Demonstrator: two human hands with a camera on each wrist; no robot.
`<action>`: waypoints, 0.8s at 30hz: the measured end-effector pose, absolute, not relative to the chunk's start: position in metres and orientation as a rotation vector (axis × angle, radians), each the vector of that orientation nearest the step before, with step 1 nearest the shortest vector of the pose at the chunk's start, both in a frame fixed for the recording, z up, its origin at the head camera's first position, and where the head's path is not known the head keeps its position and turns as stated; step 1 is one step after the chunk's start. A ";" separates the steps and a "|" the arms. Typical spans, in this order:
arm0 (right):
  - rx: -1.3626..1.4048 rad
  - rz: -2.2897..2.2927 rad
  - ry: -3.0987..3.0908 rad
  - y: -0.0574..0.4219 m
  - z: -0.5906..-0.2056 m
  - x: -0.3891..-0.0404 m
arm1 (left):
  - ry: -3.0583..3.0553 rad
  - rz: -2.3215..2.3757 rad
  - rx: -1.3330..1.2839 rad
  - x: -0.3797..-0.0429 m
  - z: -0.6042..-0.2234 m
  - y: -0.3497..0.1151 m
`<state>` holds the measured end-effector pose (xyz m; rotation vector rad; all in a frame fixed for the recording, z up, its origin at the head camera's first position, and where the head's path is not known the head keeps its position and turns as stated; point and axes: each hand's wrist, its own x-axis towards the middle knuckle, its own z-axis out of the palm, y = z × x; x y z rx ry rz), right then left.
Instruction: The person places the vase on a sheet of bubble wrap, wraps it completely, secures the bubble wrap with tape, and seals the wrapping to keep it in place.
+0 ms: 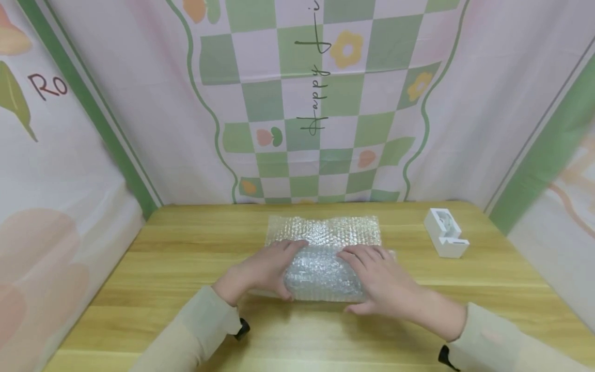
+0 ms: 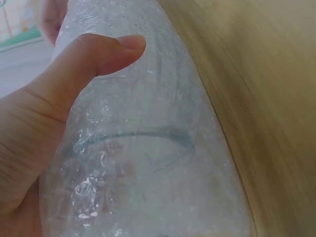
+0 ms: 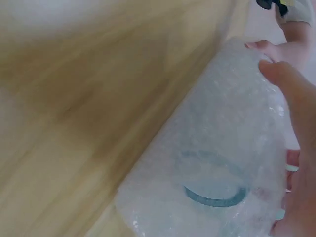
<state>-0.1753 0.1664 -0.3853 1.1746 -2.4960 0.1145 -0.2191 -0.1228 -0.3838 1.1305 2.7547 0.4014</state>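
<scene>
A roll of clear bubble wrap (image 1: 321,276) lies across the middle of the table, wound round a see-through object with a round rim (image 2: 136,134), perhaps a glass. The flat end of the bubble wrap sheet (image 1: 325,231) stretches out behind the roll. My left hand (image 1: 271,266) grips the roll's left end, its thumb (image 2: 116,54) lying over the near side. At the other end my right hand (image 1: 378,276) holds it, fingers over the top and thumb low in front. Through the layers, the right wrist view also shows a dark curved rim (image 3: 215,201).
A white tape dispenser (image 1: 437,235) with a clear roll in it stands at the back right of the wooden table (image 1: 186,248). Behind the table hangs a green and white checked cloth (image 1: 302,103), with more patterned cloth at both sides.
</scene>
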 end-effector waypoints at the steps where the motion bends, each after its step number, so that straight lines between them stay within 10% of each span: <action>1: 1.168 0.109 -2.508 0.166 -0.387 -0.175 | 2.752 0.405 1.128 -0.219 -0.384 -0.123; 24: 1.049 0.280 -2.849 0.164 -0.392 -0.199 | 2.745 0.376 1.164 -0.223 -0.383 -0.122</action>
